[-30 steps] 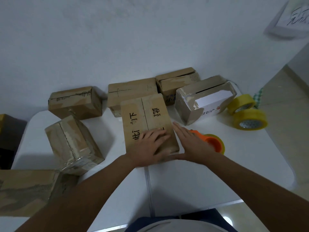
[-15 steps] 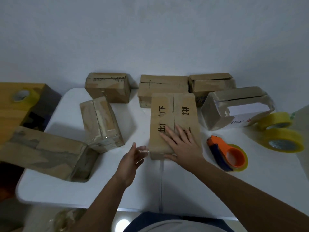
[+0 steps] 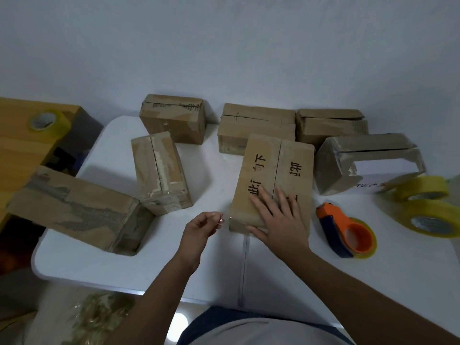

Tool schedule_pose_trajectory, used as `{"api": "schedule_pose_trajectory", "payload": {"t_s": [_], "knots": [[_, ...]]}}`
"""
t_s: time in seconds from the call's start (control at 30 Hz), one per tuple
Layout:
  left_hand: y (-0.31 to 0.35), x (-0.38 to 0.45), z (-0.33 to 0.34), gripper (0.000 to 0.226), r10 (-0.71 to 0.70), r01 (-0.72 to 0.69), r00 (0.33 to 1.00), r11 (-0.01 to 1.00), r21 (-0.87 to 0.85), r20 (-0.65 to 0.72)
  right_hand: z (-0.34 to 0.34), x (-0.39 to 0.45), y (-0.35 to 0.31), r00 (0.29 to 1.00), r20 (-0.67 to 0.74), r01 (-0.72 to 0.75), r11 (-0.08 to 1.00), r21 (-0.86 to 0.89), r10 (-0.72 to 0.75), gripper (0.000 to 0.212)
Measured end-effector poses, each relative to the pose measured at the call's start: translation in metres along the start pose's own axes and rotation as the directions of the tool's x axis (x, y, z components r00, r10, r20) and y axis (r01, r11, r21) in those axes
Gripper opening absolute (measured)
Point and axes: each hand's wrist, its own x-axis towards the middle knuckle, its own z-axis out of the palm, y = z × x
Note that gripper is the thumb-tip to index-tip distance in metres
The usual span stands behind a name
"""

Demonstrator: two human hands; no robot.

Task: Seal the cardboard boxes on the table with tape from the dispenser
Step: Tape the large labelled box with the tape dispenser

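I saw a white table (image 3: 286,277) carrying seven cardboard boxes: three along the wall (image 3: 173,118) (image 3: 256,127) (image 3: 331,125), a lettered box (image 3: 273,170) in the middle, a taped box (image 3: 160,173), a long box (image 3: 74,210) overhanging left, and an open one (image 3: 368,160). An orange tape dispenser (image 3: 348,232) and two yellow tape rolls (image 3: 430,210) lay at the right.

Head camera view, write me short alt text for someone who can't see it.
A person's right hand presses flat on a printed cardboard box on a white table; the left hand hovers beside it, fingers pinched. An orange tape dispenser lies to the right among other boxes.
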Motion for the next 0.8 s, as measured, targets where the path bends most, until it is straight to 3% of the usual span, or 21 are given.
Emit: {"api": "schedule_pose_trajectory", "payload": {"t_s": [0.17, 0.37, 0.5, 0.6, 0.7, 0.8], "knots": [[-0.005, 0.007, 0.019, 0.012, 0.045, -0.041, 0.994, 0.998, 0.052, -0.096, 0.0, 0.001, -0.001, 1.0, 0.005, -0.008, 1.0, 0.006, 0.008, 0.077], [-0.007, 0.013, 0.035, 0.009, 0.058, -0.041, 0.995, 0.98, 0.196, -0.077, 0.001, 0.001, 0.0, 1.0, 0.007, -0.007, 1.0, 0.011, 0.007, 0.077], [-0.005, 0.022, 0.034, 0.033, 0.012, 0.015, 0.992, 0.977, 0.212, -0.123, 0.0, 0.001, -0.001, 1.0, 0.007, -0.013, 1.0, 0.011, 0.013, 0.077], [-0.002, 0.024, 0.033, 0.008, -0.001, 0.039, 0.984, 0.976, 0.214, -0.178, 0.0, 0.001, 0.0, 1.0, 0.0, -0.011, 1.0, 0.014, 0.011, 0.077], [0.006, 0.01, 0.032, 0.022, 0.062, -0.042, 0.992, 0.983, 0.178, -0.107, 0.0, 0.001, 0.0, 1.0, 0.0, -0.012, 1.0, 0.002, 0.012, 0.077], [0.005, -0.006, 0.026, 0.033, 0.203, -0.22, 0.975, 0.863, 0.454, 0.086, 0.002, 0.001, 0.0, 1.0, -0.001, -0.014, 1.0, -0.009, 0.014, 0.077]]}}
